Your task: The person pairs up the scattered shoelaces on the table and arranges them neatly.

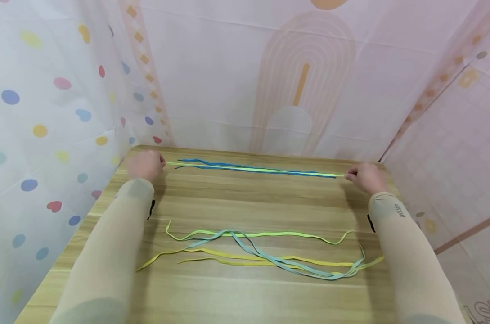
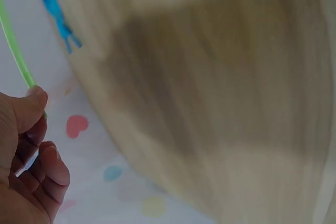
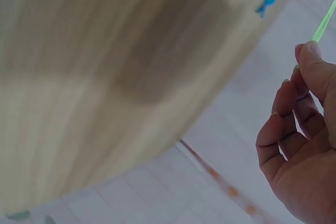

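I see a wooden bench with pale, stripy boards. Pretty cloth hangs around it. The spotty cloth at 9 o'clock has dots and red hearts. The pink cloth at 12 o'clock has a big rainbow on it.

The left hand, at 10 o'clock, pinches one end of a bright green string. The right hand, at 2 o'clock, pinches the other. The string is pulled straight over a blue string near the far edge; I can't tell if they touch.

Closer to 6 o'clock, another green string, a pale blue string and some yellow string lie wiggly on the wood.
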The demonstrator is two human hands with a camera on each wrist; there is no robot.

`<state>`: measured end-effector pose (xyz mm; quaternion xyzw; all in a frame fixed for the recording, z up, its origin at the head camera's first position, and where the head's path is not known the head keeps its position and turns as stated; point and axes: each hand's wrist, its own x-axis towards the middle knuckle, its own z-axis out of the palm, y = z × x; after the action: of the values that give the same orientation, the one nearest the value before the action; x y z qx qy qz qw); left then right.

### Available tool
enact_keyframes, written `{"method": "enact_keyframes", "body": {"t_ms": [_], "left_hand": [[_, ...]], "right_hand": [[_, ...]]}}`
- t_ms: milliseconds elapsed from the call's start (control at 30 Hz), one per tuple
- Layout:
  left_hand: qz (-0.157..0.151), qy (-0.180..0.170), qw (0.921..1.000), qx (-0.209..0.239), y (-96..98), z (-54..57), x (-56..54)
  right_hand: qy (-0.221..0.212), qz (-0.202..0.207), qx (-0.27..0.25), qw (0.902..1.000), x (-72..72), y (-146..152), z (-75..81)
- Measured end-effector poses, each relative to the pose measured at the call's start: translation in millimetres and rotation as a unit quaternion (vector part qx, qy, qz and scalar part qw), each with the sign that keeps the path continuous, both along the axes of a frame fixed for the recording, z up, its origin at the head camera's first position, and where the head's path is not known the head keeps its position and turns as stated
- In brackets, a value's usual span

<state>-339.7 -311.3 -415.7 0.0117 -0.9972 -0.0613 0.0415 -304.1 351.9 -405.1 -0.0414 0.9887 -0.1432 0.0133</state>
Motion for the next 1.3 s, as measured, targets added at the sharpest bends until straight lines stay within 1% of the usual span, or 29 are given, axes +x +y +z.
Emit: {"method": "enact_keyframes", "body": {"t_ms": [100,233,333,600,767,967,1167,1300], "left_hand": [[0.007,-0.02,0.9998,0.001,8.6,-6.3,1.6],[0.014,-0.023,0.9997,0.002,17.2,-11.9,1.5],[0.013,-0.022,0.9997,0.006,19.9,-14.9,0.8],[0.007,-0.019,0.9998,0.001,21.0,-18.7,0.8],[-0.002,-0.02,0.9998,-0.004,19.9,-26.9,-1.5],[-0.016,-0.022,0.9996,-0.001,20.5,-33.6,-0.7],[-0.022,-0.017,0.9996,0.01,21.0,-35.0,3.9],[-0.024,-0.009,0.9996,0.014,20.7,-34.6,3.6]], "right_hand": [[0.007,-0.005,-0.004,1.0,1.0,-1,-7.9],[0.016,-0.011,-0.016,0.9997,3.6,-5,-14.1],[0.019,-0.013,-0.019,0.9996,5.4,-6,-17.2],[0.014,-0.001,-0.007,0.9999,4.5,-7,-23.3],[0.014,0.006,-0.006,0.9999,3.4,-6,-27.5],[0.005,-0.004,-0.007,1.0,4.3,-5,-30.9],[0.001,-0.01,-0.009,0.9999,6.0,-3,-35.1],[0.001,-0.011,-0.008,0.9999,5.5,-1,-34.9]]}}
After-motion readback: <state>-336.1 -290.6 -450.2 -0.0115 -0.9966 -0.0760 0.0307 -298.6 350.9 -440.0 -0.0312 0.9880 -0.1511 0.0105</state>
